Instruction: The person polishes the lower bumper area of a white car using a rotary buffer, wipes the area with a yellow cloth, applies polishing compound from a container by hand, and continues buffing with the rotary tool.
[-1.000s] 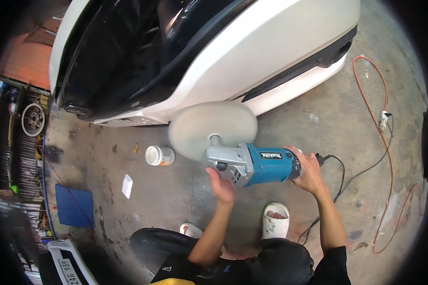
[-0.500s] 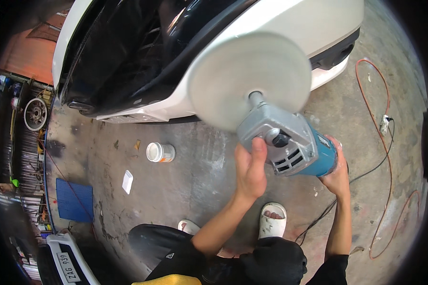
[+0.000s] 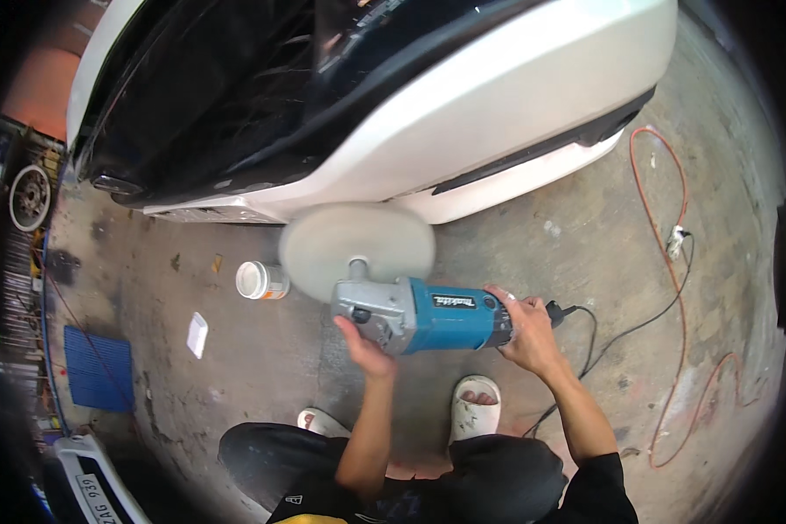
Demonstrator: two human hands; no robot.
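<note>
A teal and silver power polisher lies almost level across my front, its cord leaving the right end. My right hand wraps round the dark rear grip of its body. At the silver head, my left hand holds on from below, thumb against the casing. The round white polishing pad is smeared as if spinning. It overlaps the lower edge of the white car bumper; whether they touch, I cannot tell.
A white tub and a small white tray sit on the concrete floor, left of the polisher. An orange extension cord loops on the right, joined to the black cord. A blue mat and another vehicle's white bumper are at left.
Both hands have brought the polisher lower and to the left, turning its body closer to level. The pad has shifted from the bumper's middle to its lower edge.
</note>
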